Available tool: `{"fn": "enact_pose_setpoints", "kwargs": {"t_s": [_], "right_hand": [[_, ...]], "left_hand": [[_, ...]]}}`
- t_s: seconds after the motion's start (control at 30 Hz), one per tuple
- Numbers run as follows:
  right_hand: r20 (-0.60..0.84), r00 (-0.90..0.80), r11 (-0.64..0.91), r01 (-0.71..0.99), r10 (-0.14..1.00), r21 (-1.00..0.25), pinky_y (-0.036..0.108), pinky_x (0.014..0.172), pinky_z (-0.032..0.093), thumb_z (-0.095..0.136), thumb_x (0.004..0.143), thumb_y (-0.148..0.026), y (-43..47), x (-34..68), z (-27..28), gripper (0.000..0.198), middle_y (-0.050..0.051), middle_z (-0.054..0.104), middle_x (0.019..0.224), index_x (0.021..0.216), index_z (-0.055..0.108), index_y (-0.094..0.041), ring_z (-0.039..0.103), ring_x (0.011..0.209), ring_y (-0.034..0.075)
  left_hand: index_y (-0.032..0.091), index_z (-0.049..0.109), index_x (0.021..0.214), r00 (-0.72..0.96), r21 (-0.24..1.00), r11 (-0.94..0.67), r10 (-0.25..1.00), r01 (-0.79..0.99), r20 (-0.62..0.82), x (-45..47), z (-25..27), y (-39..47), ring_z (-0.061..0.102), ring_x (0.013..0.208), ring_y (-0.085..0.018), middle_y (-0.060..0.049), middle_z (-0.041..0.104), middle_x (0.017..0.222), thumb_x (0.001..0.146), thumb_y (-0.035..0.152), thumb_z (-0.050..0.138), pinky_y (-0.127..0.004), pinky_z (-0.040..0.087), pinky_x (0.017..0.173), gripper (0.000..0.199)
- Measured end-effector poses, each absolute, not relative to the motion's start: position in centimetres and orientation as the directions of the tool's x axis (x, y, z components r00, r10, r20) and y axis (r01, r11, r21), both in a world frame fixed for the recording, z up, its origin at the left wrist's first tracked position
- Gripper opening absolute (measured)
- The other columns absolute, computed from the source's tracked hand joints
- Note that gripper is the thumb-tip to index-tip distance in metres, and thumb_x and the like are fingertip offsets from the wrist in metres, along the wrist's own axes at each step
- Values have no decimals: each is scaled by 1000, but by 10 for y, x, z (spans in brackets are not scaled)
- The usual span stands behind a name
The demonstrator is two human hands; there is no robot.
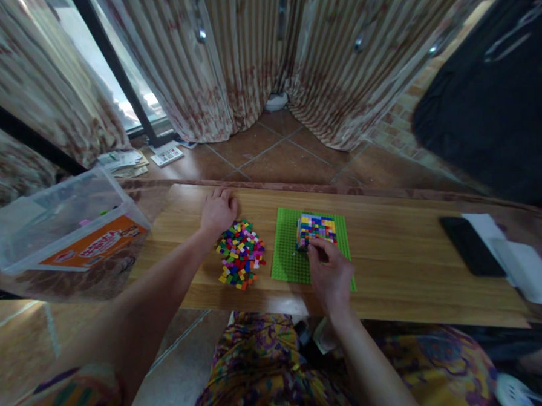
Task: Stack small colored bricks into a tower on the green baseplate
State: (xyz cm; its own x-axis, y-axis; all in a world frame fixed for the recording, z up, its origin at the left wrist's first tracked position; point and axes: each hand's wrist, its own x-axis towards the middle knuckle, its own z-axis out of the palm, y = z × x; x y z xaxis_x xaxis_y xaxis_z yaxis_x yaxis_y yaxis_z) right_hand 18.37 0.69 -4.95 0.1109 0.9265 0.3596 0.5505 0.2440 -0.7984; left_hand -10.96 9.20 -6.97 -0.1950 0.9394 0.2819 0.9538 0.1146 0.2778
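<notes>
My left hand [219, 213] rests on the wooden table, fingers spread and bent over its surface, at the far edge of a heap of small colourful building bricks [241, 253]. Nothing shows in it. A block built of many coloured bricks [318, 226] stands on a green baseplate [282, 251]. At its near left corner is my right hand [331, 272], thumb and forefinger pinched together. Whatever is between those fingertips is too small and hidden to make out. The palm covers part of the baseplate's near side.
A clear plastic bin [72, 219] with an orange label stands left of the wooden table [401, 251]. A black flat device [472, 246] and white objects [529, 268] lie at the right end. Papers [123, 162] lie on the floor near striped curtains [245, 59].
</notes>
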Motion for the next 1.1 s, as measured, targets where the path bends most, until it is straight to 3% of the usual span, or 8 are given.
{"fn": "enact_pose_setpoints", "kwargs": {"t_s": [0.33,0.67,0.83,1.03,1.1], "right_hand": [[304,145,199,490,941,-849,33,77,57,61,89,-38,9,182,-46,24,8,79,91,87,77,-21,73,81,20],[147,218,50,397,965,-916,33,72,55,65,81,-40,15,179,-40,25,7,78,80,84,76,-19,70,73,20],[114,211,15,423,971,-906,34,70,54,65,78,-43,18,179,-34,27,8,78,79,81,76,-19,70,71,22],[191,219,76,447,957,-891,35,74,55,62,84,-41,3,177,-38,27,10,78,88,88,76,-19,71,77,21],[246,138,156,465,959,-871,32,71,55,59,89,-38,-10,171,-43,25,8,78,91,88,76,-20,69,75,19]], "left_hand": [[13,66,123,-193,288,107,939,952,286,-110,-69,91,56,127,-35,-18,65,136,95,29,46,-50,44,113,38],[14,66,124,-198,296,112,940,949,278,-109,-68,91,57,126,-34,-17,66,133,95,27,46,-50,44,112,38],[15,66,124,-212,294,131,940,947,265,-107,-67,90,58,126,-34,-17,67,132,95,27,46,-49,45,112,37],[16,66,123,-213,289,133,940,948,266,-107,-66,89,57,128,-33,-16,66,136,95,27,46,-49,43,113,36],[15,66,123,-210,285,131,940,950,268,-107,-66,89,56,128,-34,-17,65,136,95,28,46,-50,43,114,37]]}}
